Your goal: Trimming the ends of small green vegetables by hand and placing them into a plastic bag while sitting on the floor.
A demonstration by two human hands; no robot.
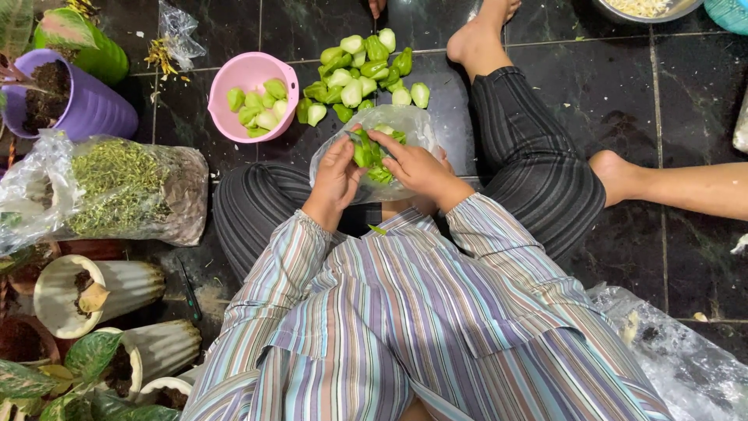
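Observation:
I sit cross-legged on a dark tiled floor. Both hands work over a clear plastic bag (405, 125) resting on my lap. My left hand (336, 175) and my right hand (417, 168) together grip a green vegetable piece (366, 153), with green scraps lying in the bag beneath. A small blade seems to stick out near my left thumb, but I cannot tell for sure. Beyond the bag lies a pile of cut green pieces (362, 74) on the floor. A pink bowl (251, 72) to the left of the pile holds several more pieces.
A purple plant pot (93, 105), a bag of dry green matter (125, 187) and white ribbed pots (132, 284) crowd the left side. Another person's leg (686, 187) lies at the right and a foot (479, 35) rests at the top. Crumpled plastic (686, 366) lies lower right.

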